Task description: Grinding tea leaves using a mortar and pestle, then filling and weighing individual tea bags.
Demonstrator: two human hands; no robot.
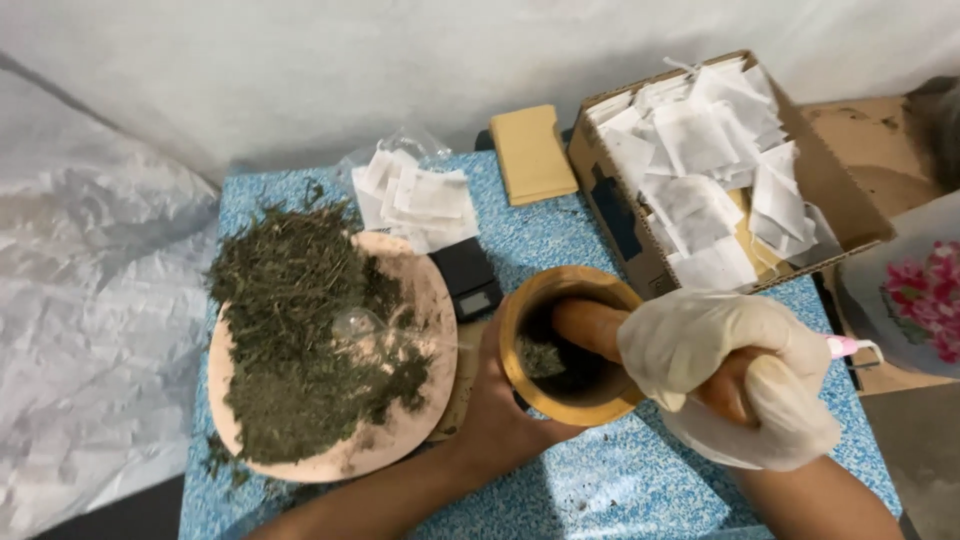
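A wooden mortar (535,300) stands on the blue speckled table (540,230), with dark crushed herb (542,356) at its bottom. My bare left hand (495,405) wraps around the mortar's near left side. My right hand (730,375), in a pale latex glove, grips a wooden pestle (590,325) whose thick end rests inside the mortar. To the left, a round pinkish plate (425,300) carries a big heap of dried green herb (290,330) with a clear plastic spoon (360,325) lying on it.
A small black scale (468,280) sits between plate and mortar. Behind it lies a pile of white paper sachets (415,200) and a tan block (530,152). A cardboard box (620,220) full of white sachets stands at the back right. A pink-tipped tool (850,347) pokes out beside my right hand.
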